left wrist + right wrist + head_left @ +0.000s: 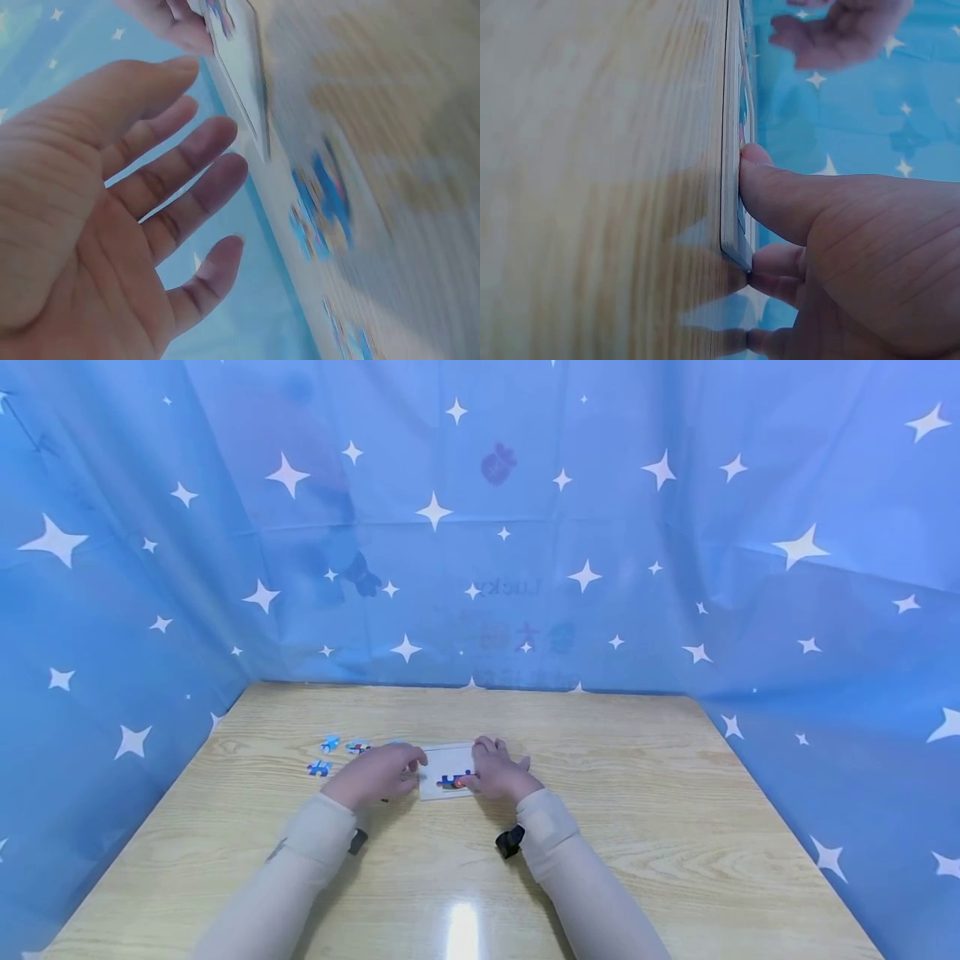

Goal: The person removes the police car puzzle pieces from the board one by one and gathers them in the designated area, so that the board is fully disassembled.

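Observation:
A white puzzle board [447, 757] lies flat on the table, with a few joined jigsaw pieces [450, 781] in dark blue, red and orange near its front edge. My right hand [498, 772] holds the board at its right side; in the right wrist view the thumb [776, 196] presses on its face and the other fingers are at its edge. My left hand [378, 772] hovers by the board's left edge. Seen from the left wrist, its fingers [202, 142] are spread and loosely bent, holding nothing.
Several loose blue jigsaw pieces [319, 768] lie on the wooden table [637, 777] to the left, some partly behind my left hand. A blue curtain with white stars [435, 510] hangs round the back and sides.

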